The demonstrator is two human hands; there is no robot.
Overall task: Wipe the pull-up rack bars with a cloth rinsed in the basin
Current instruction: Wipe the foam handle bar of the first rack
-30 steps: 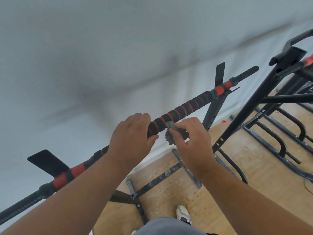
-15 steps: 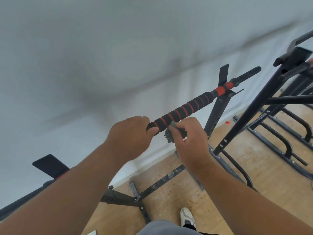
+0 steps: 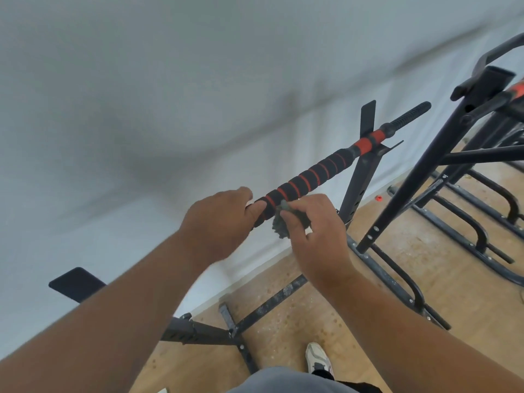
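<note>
Left hand [image 3: 218,222]: wraps the foam-covered pull-up bar [image 3: 309,178], fingers curled over the top and thumb lying along the grip.
Right hand [image 3: 317,236]: pinches a bunched grey cloth [image 3: 283,222] between thumb and fingers, pressing it to the near underside of the bar just beside the left hand.
Pull-up bar: black foam ringed with red bands, running up and to the right to a solid red collar and a bare ribbed black tip; its left stretch is hidden behind the hand and forearm.
Rack frame [image 3: 357,177]: a black perforated upright carries the bar; its base struts [image 3: 269,304] look scuffed and paint-flecked on the wooden floor [image 3: 397,321].
Second rack [image 3: 419,171]: stands to the right, cut off by the frame edge.
Writing: no brand or label can be read anywhere; the wall [image 3: 141,109] is blurred.
Hard to make out: a small red object [image 3: 378,198] on the floor by the wall; a black flat plate [image 3: 76,283] at lower left, partly behind the arm.
Below: a white shoe [image 3: 317,358] shows.
</note>
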